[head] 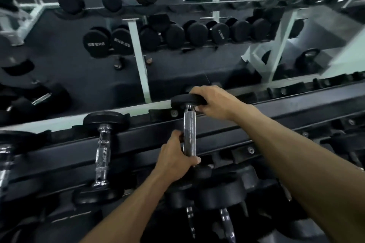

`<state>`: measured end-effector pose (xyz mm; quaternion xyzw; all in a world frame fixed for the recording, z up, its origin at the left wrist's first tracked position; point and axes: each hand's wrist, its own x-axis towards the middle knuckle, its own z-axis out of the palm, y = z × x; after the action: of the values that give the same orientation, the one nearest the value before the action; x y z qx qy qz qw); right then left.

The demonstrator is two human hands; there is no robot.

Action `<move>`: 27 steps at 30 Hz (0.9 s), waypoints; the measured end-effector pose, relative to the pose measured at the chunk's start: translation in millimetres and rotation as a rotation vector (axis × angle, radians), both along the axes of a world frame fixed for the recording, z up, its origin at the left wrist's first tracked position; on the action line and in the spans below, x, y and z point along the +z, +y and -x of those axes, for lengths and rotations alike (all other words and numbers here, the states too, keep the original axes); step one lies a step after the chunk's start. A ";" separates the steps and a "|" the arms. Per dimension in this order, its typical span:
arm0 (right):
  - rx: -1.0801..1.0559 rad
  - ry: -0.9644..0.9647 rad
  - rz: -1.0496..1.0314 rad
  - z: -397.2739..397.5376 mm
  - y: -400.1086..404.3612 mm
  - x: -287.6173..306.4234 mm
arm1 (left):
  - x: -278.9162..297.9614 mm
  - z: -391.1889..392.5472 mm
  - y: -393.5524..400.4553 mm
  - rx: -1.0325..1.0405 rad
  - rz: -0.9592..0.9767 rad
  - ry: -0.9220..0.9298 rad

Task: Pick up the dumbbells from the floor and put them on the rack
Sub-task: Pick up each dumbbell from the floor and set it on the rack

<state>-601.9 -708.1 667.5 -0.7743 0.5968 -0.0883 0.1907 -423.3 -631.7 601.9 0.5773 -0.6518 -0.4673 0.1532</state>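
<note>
The left hand's fingers curl round the near end of a knurled chrome handle, and the right hand's fingers wrap the far black rubber head, so both hands grip one dumbbell. It lies across the top tier of the dumbbell rack, far head at the back rail by the mirror, near head hidden beneath the left hand; whether its weight is fully on the rack I cannot tell. The right hand reaches in from the right. A second dumbbell already sits racked just to the left, with more on the lower tier. I judge this one nearly placed, only release remaining. The floor near the person is out of view, so how many remain is unknown.
</note>
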 end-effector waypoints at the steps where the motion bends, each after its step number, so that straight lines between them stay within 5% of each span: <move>1: 0.022 0.000 -0.019 -2.0 -7.7 -4.4 | -4.2 1.2 -1.6 0.022 -0.006 0.007; 20: -0.027 -0.027 -0.082 -10.3 -7.9 -24.1 | -2.2 -5.4 -4.7 0.009 -0.101 -0.069; 27: -0.157 0.066 -0.074 -12.9 23.0 2.9 | 40.8 -20.9 -1.6 -0.219 0.206 -0.362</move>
<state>-589.1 -685.0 670.4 -0.7201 0.6646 -0.0552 0.1917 -402.4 -633.3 642.7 0.5590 -0.7716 -0.3011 0.0403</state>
